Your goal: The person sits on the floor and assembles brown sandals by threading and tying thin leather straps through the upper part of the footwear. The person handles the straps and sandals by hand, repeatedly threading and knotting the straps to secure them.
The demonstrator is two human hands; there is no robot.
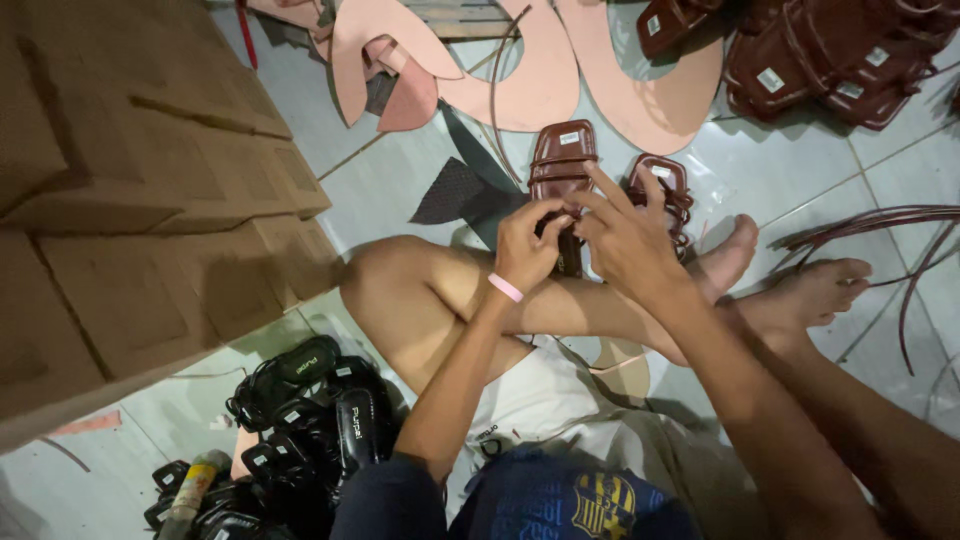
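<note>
Brown sandal (562,160) on the floor (400,180), braced against the shin; left hand (527,248) and right hand (625,240) fingers pinch its strap, steadying it.

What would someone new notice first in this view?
First, the two hands meeting at the centre: the left hand and right hand both grip a brown strappy sandal above the person's crossed legs. A second brown sandal lies just beyond the right hand. A heap of black sandals sits at lower left below stacked cardboard boxes, and pink sole cutouts lie along the top.
</note>
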